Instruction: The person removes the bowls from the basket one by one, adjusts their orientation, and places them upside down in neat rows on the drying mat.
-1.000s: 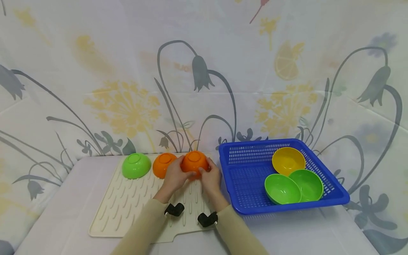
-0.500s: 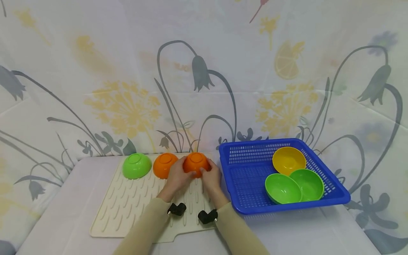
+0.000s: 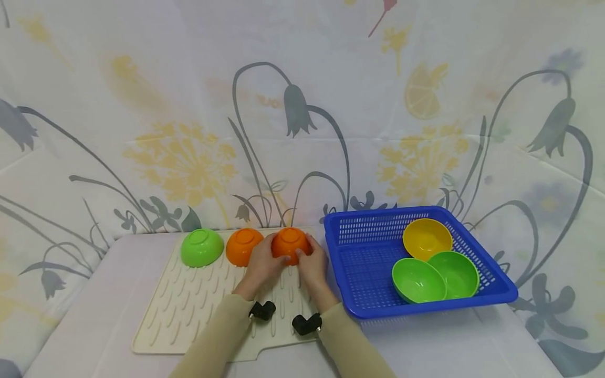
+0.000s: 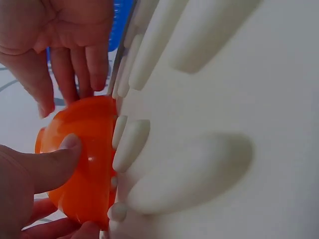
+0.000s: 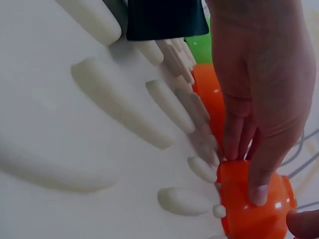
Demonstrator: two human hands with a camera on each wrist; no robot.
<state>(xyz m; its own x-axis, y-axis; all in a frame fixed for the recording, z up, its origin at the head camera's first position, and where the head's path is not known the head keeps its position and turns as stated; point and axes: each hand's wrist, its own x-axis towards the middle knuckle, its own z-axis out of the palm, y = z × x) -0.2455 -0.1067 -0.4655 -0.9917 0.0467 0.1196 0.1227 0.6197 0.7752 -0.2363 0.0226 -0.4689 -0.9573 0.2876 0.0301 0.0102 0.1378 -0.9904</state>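
Orange bowl point(image 4: 82, 164): left wrist view alone shows left hand point(image 4: 25, 184) thumb pressing it.

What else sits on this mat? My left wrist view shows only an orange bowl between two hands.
Observer: Left of the held orange bowl, gripped by the left hand and right hand, a second orange bowl and an upturned green bowl lie on the mat.
Operator: What's in the blue thing?
Observer: It's a basket holding a yellow bowl, a near green bowl and a far green bowl.
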